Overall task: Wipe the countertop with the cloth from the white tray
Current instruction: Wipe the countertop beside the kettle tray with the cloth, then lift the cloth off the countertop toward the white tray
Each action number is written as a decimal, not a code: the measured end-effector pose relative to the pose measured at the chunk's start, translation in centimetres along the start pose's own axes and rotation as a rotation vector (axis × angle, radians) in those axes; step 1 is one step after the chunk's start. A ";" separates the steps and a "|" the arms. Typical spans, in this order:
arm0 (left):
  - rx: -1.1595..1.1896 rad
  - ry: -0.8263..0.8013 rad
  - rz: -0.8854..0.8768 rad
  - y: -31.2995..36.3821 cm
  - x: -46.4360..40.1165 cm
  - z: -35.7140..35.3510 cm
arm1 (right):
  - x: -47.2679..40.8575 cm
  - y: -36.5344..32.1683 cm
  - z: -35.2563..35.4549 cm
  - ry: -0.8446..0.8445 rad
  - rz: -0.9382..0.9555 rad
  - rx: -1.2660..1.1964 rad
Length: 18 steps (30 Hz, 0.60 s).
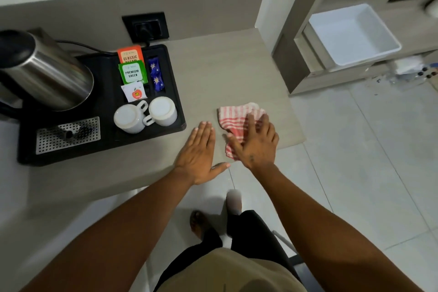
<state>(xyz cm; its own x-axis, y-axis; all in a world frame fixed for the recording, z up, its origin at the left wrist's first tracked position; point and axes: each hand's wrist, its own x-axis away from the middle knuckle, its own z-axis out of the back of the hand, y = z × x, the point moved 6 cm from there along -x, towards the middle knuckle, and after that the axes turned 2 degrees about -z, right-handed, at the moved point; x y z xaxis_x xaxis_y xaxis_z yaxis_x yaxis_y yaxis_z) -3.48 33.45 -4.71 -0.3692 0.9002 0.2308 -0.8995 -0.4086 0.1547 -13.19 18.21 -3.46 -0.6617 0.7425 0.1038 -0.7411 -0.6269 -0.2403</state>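
Observation:
A red-and-white striped cloth (234, 117) lies crumpled on the beige countertop (222, 71), near its front right corner. My right hand (254, 143) lies flat on the cloth with fingers spread, pressing it onto the surface. Just left of the cloth, my left hand (199, 153) rests palm down on the bare counter, fingers together, holding nothing. The white tray (353, 33) stands on a lower shelf at the right, with nothing visible inside.
A black tray (175, 87) on the counter's left holds a steel kettle (45, 71), two upturned white cups (147, 115), tea sachets (131, 66) and a metal drip grille (68, 134). A wall socket (145, 26) sits behind. The counter's edge runs just below my hands; tiled floor lies beyond.

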 end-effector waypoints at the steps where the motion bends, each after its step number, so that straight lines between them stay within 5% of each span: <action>1: -0.007 -0.004 0.003 0.2 -0.5 0.2 | 0.0 -0.4 -0.5 -0.009 0.025 0.005; 9: -0.023 -0.032 0.064 -1.2 -3.2 2.8 | -4.3 -1.5 -1.7 -0.046 0.205 -0.055; 14: 0.011 0.052 0.018 0.9 -9.1 6.0 | -10.5 4.2 4.5 0.102 -0.055 -0.787; 18: 0.009 0.080 0.007 2.2 -14.4 7.8 | -15.6 9.7 10.6 0.276 -0.140 -0.877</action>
<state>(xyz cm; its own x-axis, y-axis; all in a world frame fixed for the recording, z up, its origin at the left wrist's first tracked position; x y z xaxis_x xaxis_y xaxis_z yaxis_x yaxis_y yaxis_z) 1.69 18.47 -0.22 -0.3935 0.9063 0.1543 -0.8948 -0.4160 0.1621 -11.26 -1.95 2.78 -0.4389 0.8984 -0.0188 -0.3870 -0.2078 -0.8983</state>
